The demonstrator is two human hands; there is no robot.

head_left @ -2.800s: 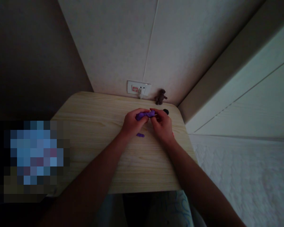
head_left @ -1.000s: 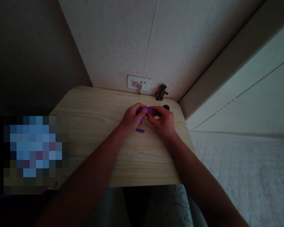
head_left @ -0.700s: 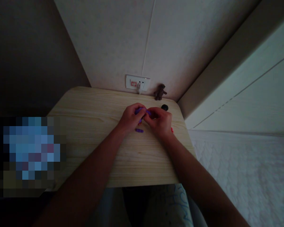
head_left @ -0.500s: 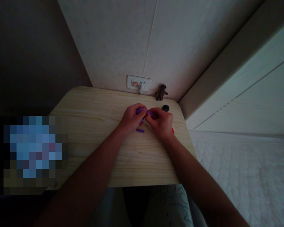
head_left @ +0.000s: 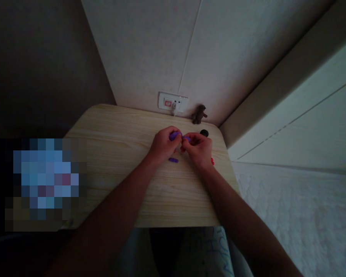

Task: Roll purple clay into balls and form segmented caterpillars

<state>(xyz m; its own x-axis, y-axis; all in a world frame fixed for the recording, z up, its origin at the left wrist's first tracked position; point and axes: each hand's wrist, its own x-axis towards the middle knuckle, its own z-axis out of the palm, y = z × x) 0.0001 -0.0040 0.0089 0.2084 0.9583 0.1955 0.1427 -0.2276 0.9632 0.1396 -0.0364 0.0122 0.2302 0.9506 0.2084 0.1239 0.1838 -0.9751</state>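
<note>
Over the far part of a light wooden table [head_left: 123,161], my left hand [head_left: 163,144] and my right hand [head_left: 198,149] are pressed together, both closed on one purple lump of soft clay [head_left: 176,135]. Only its top shows between the fingers. A smaller purple bit [head_left: 173,160] lies on the table just below my left hand. A red bit [head_left: 212,161] peeks out beside my right wrist.
A small brown figure [head_left: 198,114] stands at the table's far edge by the wall socket [head_left: 173,102], with a black round object [head_left: 203,133] near it. A white quilted bed [head_left: 291,215] lies to the right. A blurred patch [head_left: 46,181] covers the left.
The purple lump was stretched out between my hands at first; now my hands have closed in around it. The view has shifted slightly.
</note>
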